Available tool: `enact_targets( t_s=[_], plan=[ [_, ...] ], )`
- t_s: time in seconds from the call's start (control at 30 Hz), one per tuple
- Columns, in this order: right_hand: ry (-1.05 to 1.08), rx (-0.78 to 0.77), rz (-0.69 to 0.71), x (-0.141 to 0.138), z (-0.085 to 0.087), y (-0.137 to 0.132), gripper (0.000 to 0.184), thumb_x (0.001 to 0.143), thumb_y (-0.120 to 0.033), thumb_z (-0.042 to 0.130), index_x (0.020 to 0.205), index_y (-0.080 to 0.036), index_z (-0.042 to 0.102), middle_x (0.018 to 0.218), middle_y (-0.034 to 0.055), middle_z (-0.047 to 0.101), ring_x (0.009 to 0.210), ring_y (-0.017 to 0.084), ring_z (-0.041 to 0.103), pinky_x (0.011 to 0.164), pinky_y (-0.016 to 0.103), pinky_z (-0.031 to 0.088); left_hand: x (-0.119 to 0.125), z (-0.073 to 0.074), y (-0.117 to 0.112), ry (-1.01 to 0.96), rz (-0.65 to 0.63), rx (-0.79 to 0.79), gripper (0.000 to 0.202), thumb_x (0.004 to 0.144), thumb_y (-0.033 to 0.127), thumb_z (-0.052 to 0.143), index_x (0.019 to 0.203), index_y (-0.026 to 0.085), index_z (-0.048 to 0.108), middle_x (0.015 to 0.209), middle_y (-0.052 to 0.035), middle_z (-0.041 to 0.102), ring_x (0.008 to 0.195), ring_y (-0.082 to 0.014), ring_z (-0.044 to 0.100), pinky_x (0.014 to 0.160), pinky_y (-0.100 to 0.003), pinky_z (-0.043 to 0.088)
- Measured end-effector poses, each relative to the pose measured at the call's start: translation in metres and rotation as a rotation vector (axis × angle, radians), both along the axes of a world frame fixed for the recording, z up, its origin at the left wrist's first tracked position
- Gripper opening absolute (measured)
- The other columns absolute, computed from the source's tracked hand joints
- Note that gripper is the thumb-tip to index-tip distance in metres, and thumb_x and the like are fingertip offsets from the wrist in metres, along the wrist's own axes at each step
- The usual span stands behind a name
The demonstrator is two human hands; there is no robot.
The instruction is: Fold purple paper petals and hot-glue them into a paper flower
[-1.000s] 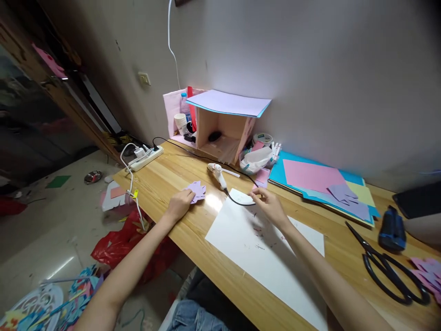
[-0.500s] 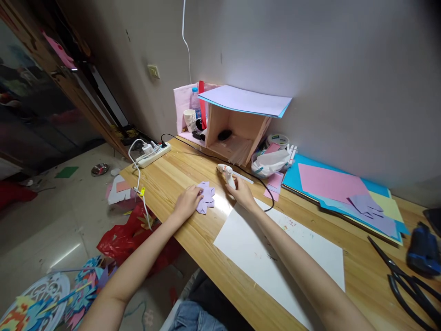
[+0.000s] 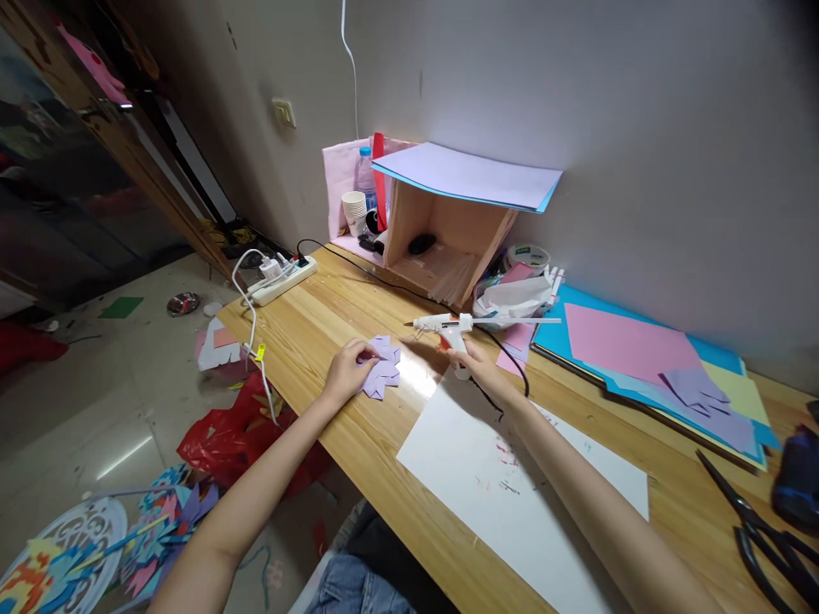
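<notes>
My left hand (image 3: 347, 372) pinches the edge of a purple paper flower cut-out (image 3: 382, 366) that lies on the wooden table (image 3: 333, 315). My right hand (image 3: 479, 365) grips the handle of a white hot glue gun (image 3: 448, 326), held upright above the table with its nozzle pointing left towards the flower. A glue stick juts from the gun's back to the right, and its black cord (image 3: 512, 367) trails past my wrist. A large white sheet (image 3: 512, 486) lies under my right forearm.
A wooden box with lilac and blue sheets on top (image 3: 461, 213) stands against the wall. Coloured paper sheets (image 3: 640, 350) lie at the right, black scissors (image 3: 755, 520) further right. A power strip (image 3: 281, 277) sits at the table's left end. Paper scraps and a red bag (image 3: 223, 443) litter the floor.
My right hand has moved from the white sheet to the glue gun and lifted it upright off the table. My left hand stays on the purple flower.
</notes>
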State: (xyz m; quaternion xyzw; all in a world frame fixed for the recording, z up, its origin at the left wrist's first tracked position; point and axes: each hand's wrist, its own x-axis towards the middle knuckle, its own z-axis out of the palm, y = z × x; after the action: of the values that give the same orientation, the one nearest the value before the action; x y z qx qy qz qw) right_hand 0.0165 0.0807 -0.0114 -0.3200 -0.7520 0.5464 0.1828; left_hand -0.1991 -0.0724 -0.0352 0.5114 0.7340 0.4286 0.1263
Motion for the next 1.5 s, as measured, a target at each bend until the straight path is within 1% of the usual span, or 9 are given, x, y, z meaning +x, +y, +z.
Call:
enact_targets(
  t_s=[0.1, 0.23, 0.37, 0.5, 0.6, 0.77, 1.03, 1.3, 1.5],
  plan=[
    [-0.03, -0.083, 0.137, 0.005, 0.008, 0.0, 0.034, 0.08, -0.043, 0.044, 0.091, -0.015, 0.061, 0.077, 0.003, 0.057, 0.073, 0.017, 0.051, 0.065, 0.027, 0.038, 0.001, 0.001, -0.001, -0.01, -0.015, 0.016, 0.003, 0.074, 0.018, 0.059, 0.072, 0.019, 0.062, 0.077, 0.0, 0.06, 0.071, -0.0127, 0.055, 0.067, -0.025, 0.044],
    [-0.071, -0.124, 0.285, 0.001, 0.017, -0.002, 0.032, 0.081, -0.04, 0.044, 0.092, -0.015, 0.062, 0.077, 0.0031, 0.057, 0.073, 0.016, 0.05, 0.066, 0.027, 0.037, 0.001, 0.0, -0.001, -0.043, -0.035, 0.033, 0.005, 0.074, 0.018, 0.058, 0.073, 0.019, 0.063, 0.076, 0.0, 0.061, 0.072, -0.0127, 0.057, 0.067, -0.024, 0.044],
    [-0.107, -0.113, 0.329, -0.008, 0.018, -0.002, 0.032, 0.08, -0.041, 0.044, 0.09, -0.015, 0.061, 0.077, 0.0022, 0.054, 0.071, 0.015, 0.047, 0.064, 0.026, 0.036, 0.0, -0.003, -0.002, -0.066, -0.041, 0.051, 0.007, 0.074, 0.016, 0.057, 0.073, 0.019, 0.063, 0.075, -0.0001, 0.062, 0.072, -0.0125, 0.057, 0.067, -0.024, 0.044],
    [-0.115, -0.142, 0.393, -0.015, 0.019, 0.0, 0.029, 0.079, -0.042, 0.045, 0.085, -0.016, 0.058, 0.073, 0.0004, 0.048, 0.066, 0.013, 0.043, 0.059, 0.025, 0.035, 0.0, -0.005, -0.001, -0.074, -0.037, 0.059, 0.006, 0.073, 0.017, 0.058, 0.073, 0.019, 0.064, 0.075, -0.0004, 0.063, 0.072, -0.0129, 0.058, 0.067, -0.024, 0.045],
    [-0.136, -0.159, 0.436, -0.018, 0.016, 0.004, 0.028, 0.079, -0.042, 0.045, 0.084, -0.017, 0.057, 0.072, -0.0003, 0.047, 0.066, 0.013, 0.042, 0.059, 0.024, 0.034, 0.0, -0.004, -0.001, -0.074, -0.031, 0.059, 0.005, 0.072, 0.017, 0.059, 0.072, 0.019, 0.064, 0.074, -0.0005, 0.063, 0.071, -0.013, 0.058, 0.067, -0.025, 0.045],
    [-0.174, -0.146, 0.418, -0.019, 0.009, 0.008, 0.03, 0.079, -0.045, 0.046, 0.082, -0.017, 0.057, 0.075, 0.0, 0.049, 0.068, 0.013, 0.043, 0.06, 0.025, 0.034, 0.0, -0.004, -0.001, -0.088, 0.007, 0.035, 0.004, 0.071, 0.02, 0.061, 0.073, 0.018, 0.063, 0.075, -0.0005, 0.064, 0.07, -0.013, 0.059, 0.069, -0.026, 0.047],
    [-0.188, -0.167, 0.351, -0.018, 0.013, 0.004, 0.025, 0.078, -0.041, 0.046, 0.075, -0.017, 0.055, 0.071, -0.0004, 0.05, 0.067, 0.013, 0.044, 0.06, 0.025, 0.033, 0.001, -0.004, 0.0, -0.141, 0.047, 0.0, 0.011, 0.07, 0.026, 0.063, 0.077, 0.018, 0.063, 0.077, -0.0014, 0.066, 0.067, -0.013, 0.059, 0.068, -0.027, 0.05],
    [-0.161, -0.179, 0.379, -0.022, 0.02, 0.003, 0.022, 0.077, -0.037, 0.046, 0.069, -0.018, 0.05, 0.068, -0.0014, 0.046, 0.064, 0.013, 0.042, 0.061, 0.026, 0.032, 0.001, -0.003, 0.0, -0.151, 0.048, 0.01, 0.011, 0.07, 0.026, 0.064, 0.076, 0.018, 0.063, 0.076, -0.0013, 0.065, 0.067, -0.013, 0.059, 0.068, -0.027, 0.05],
    [-0.153, -0.148, 0.421, -0.025, 0.023, 0.004, 0.025, 0.077, -0.039, 0.045, 0.063, -0.018, 0.047, 0.063, -0.0018, 0.044, 0.062, 0.013, 0.041, 0.059, 0.025, 0.031, 0.001, -0.002, 0.0, -0.154, 0.054, -0.003, 0.013, 0.069, 0.028, 0.065, 0.077, 0.017, 0.063, 0.076, -0.0019, 0.066, 0.067, -0.0134, 0.06, 0.068, -0.028, 0.05]
  ],
)
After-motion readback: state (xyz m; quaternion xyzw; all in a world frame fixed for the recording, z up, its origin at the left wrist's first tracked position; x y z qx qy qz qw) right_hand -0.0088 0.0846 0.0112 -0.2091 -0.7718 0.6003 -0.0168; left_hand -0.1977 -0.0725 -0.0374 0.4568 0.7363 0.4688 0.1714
